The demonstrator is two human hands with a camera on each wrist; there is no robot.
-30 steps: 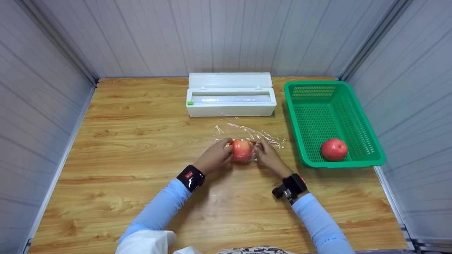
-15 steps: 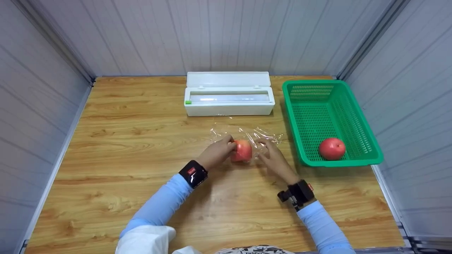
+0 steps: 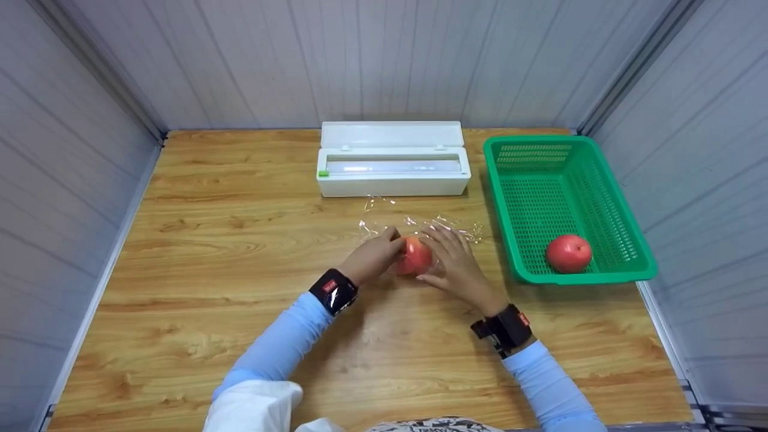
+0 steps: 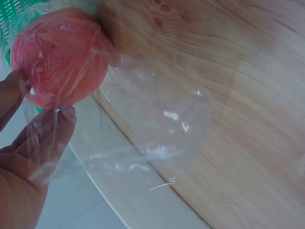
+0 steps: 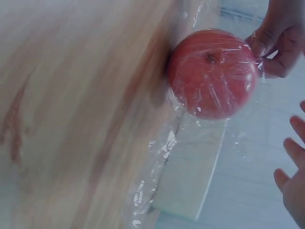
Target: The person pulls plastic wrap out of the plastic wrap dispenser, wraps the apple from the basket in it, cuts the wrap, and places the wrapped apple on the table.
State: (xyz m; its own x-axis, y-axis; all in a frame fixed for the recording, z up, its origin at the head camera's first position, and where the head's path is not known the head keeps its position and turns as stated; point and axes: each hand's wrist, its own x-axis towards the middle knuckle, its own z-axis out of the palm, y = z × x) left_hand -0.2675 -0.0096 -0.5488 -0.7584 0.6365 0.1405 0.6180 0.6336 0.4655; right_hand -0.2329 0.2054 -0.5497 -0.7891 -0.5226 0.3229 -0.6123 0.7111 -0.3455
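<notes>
A red apple [image 3: 415,258] rests on the table under clear cling film [image 4: 167,138], which creases over its skin and trails off past it. My left hand [image 3: 375,259] is at the apple's left side, thumb and forefinger pinching the film close against the fruit, as the right wrist view shows. On the other side my right hand [image 3: 457,270] has its fingers spread and extended around the apple's right side; in the right wrist view these fingers [image 5: 296,152] hold nothing. Loose film [image 3: 459,231] lies just beyond the apple.
A white cling film dispenser [image 3: 393,187] with its lid raised stands at the back. To the right is a green basket [image 3: 507,228] with another red apple [image 3: 569,254] inside. Panel walls [image 3: 390,66] enclose the wooden table [image 3: 210,270].
My right hand has let go of the film at the apple's right, drawn back slightly, then come in again with spread fingers. My left hand keeps its pinch; the apple has turned slightly.
</notes>
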